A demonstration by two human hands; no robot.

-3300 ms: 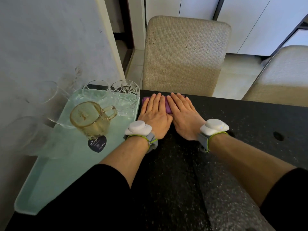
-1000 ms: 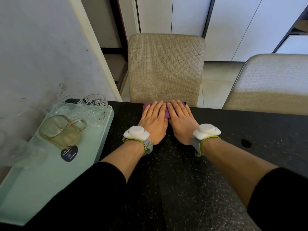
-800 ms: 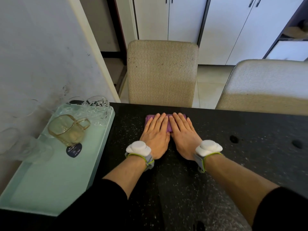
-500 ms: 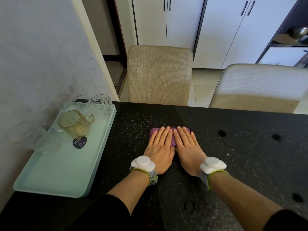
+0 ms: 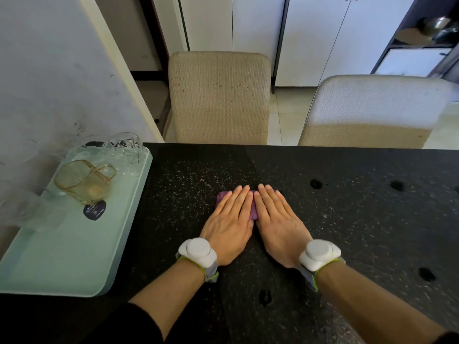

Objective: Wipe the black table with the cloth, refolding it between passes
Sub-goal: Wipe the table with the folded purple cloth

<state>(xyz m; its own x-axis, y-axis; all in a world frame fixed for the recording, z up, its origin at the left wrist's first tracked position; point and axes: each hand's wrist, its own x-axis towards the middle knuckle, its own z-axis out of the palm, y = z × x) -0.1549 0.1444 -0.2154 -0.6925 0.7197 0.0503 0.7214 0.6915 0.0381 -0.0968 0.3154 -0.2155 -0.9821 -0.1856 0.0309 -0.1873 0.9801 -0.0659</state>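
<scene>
Both of my hands lie flat, side by side, on the folded purple cloth point(image 5: 252, 209), which sits mid-way across the black speckled stone surface point(image 5: 347, 219). My left hand point(image 5: 229, 224) covers the cloth's left part, fingers straight, no grip closed around it; my right hand point(image 5: 279, 223) presses the right part the same way. A pale green plastic tray point(image 5: 74, 256) with an amber glass mug point(image 5: 83, 181) sits well apart on the left.

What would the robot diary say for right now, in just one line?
step: wiping | left hand: flat on purple cloth | right hand: flat on cloth | surface: black table
</scene>
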